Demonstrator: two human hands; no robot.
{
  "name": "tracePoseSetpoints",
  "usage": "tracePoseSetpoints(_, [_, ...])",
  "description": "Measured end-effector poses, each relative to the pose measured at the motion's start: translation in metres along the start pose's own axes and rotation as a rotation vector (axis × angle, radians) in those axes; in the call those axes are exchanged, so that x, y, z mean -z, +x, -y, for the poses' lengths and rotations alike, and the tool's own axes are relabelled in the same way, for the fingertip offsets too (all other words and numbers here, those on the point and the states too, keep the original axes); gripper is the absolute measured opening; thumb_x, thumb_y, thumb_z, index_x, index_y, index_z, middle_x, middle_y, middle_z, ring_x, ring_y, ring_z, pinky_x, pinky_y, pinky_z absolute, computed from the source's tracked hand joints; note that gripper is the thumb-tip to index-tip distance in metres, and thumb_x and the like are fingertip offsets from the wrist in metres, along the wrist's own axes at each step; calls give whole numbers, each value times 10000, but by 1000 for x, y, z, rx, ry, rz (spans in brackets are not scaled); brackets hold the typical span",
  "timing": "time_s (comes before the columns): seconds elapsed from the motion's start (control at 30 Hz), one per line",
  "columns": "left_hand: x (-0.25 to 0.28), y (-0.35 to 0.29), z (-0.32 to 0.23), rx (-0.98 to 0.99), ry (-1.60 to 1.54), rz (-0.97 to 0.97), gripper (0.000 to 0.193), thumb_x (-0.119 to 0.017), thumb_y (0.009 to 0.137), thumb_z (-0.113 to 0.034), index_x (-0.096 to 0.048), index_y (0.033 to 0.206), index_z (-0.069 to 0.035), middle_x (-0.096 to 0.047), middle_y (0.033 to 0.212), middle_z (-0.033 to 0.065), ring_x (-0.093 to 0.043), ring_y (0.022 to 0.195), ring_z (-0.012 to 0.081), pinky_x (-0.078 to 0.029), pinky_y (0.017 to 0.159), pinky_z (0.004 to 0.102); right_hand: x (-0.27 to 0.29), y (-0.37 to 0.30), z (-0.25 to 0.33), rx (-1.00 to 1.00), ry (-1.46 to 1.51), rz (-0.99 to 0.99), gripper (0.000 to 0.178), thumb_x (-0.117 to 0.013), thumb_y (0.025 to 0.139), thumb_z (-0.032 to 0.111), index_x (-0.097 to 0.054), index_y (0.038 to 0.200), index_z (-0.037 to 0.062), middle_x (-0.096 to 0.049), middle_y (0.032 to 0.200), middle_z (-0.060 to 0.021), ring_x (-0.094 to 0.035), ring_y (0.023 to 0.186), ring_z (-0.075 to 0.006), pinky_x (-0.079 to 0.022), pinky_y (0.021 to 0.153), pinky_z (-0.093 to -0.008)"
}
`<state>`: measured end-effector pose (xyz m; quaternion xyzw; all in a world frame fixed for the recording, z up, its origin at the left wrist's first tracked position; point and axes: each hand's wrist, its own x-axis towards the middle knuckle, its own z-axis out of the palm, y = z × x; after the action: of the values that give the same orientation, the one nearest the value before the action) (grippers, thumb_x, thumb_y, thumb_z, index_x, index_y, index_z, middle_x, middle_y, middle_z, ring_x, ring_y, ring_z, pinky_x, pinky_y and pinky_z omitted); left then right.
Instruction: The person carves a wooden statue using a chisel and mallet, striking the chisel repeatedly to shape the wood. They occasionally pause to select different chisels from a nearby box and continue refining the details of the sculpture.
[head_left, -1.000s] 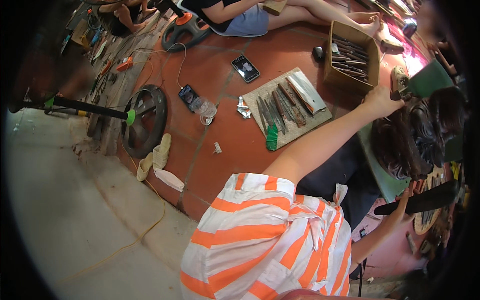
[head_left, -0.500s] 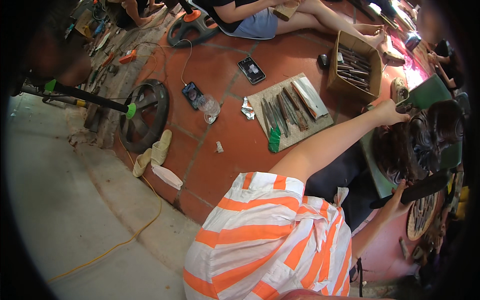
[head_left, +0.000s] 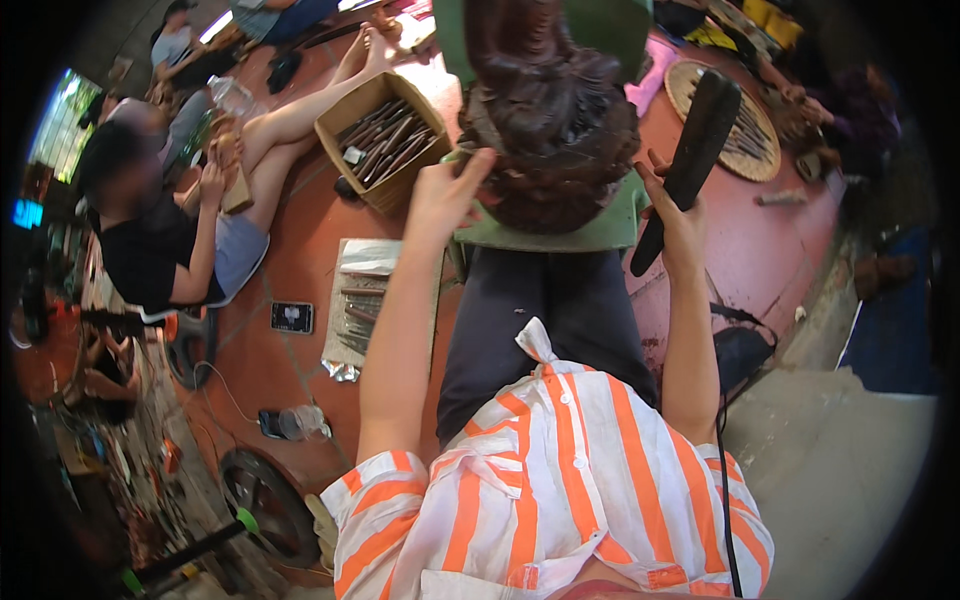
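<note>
Red floor (head_left: 300,260) | L hand (head_left: 440,195) fingers grip carving (head_left: 550,130) edge | R hand (head_left: 675,215) fingers clamp mallet (head_left: 695,150)

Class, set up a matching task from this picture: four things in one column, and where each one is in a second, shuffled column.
Things:
1. dark carved wood piece
2. dark mallet
3. cardboard box
4. phone

Places:
a. flat on the red floor
b. in the right hand
c. beside a seated person's legs, full of tools
d. on the green pad, touched by the left hand

Pairs: 1-d, 2-b, 3-c, 4-a
</note>
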<state>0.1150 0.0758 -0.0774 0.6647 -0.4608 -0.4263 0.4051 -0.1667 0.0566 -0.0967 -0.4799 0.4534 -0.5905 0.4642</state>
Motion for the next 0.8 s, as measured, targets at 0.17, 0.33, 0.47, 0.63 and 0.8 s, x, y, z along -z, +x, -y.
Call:
tracePoseSetpoints(0.17, [24, -22, -44, -311, -592, 99, 691, -341, 865, -705, -493, 700, -51, -377, 504, 0, -367, 405, 93, -296, 372, 237, 44, -29, 29, -75, -72, -76, 208, -699, 808, 95, -600, 970, 10, -600, 772, -29, -540, 600, -74, -426, 520, -215])
tracePoseSetpoints(0.33, [7, -43, -121, -846, -743, 723, 581, -286, 959, -540, -376, 590, -100, -330, 549, 11, -348, 511, 135, -300, 473, 252, 62, -47, 60, 89, 164, -19, 437, -720, 743, 119, -536, 1106, -42, -511, 713, 18, -460, 567, -48, -371, 507, -196])
tracePoseSetpoints(0.47, [-27, -18, -140, -951, -694, 891, 528, -245, 975, -414, -351, 554, -113, -336, 560, 18, -354, 549, 149, -314, 510, 267, 72, -57, 83, 209, 34, 107, 342, -738, 729, 106, -590, 1003, -36, -555, 762, 3, -488, 621, -39, -386, 553, -187])
tracePoseSetpoints(0.63, [-50, 8, -113, -914, -637, 791, 495, -266, 948, -396, -347, 557, -103, -340, 571, 35, -350, 547, 157, -313, 515, 276, 69, -63, 99, 173, -220, 89, 252, -758, 728, 46, -620, 933, -5, -600, 814, -13, -537, 668, -52, -437, 598, -208])
tracePoseSetpoints(0.8, [-54, 26, -97, -850, -813, 651, 522, -231, 900, -422, -360, 559, -48, -378, 561, 84, -369, 537, 191, -319, 523, 298, 59, -61, 100, 153, -224, 186, 284, -751, 722, 1, -610, 968, -9, -623, 862, -27, -563, 702, -57, -475, 646, -225])
